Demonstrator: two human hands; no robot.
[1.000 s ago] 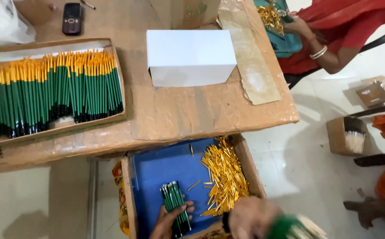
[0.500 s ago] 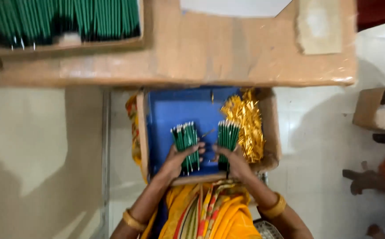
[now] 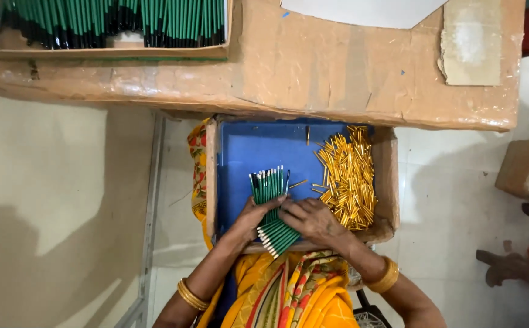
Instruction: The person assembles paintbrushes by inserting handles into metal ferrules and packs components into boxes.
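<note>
A low cardboard-covered table spans the top of the view, its front edge overhanging the far end of a blue-lined cardboard tray resting on the person's lap. On the table, top left, sits a shallow box packed w/ green pencils, dark ends toward the camera; a white sheet and a torn cardboard scrap lie to the right. At far right, on the pale tiled floor, stands a small carton.

Left hand, fingers curled closed, grips a bundle of green pencils fanned out and pointing away over the blue tray floor. Right hand, fingers bent and close together, presses on a second bundle of green pencils, which angles back toward the tray's near rim, white ends showing. The two bundles cross beneath the hands; both hands touch at the crossing. Gold bangles show on each wrist.

Inside the tray, right half: a loose heap of gold ferrules, a few strays lying on the blue, just beside the right hand.
</note>
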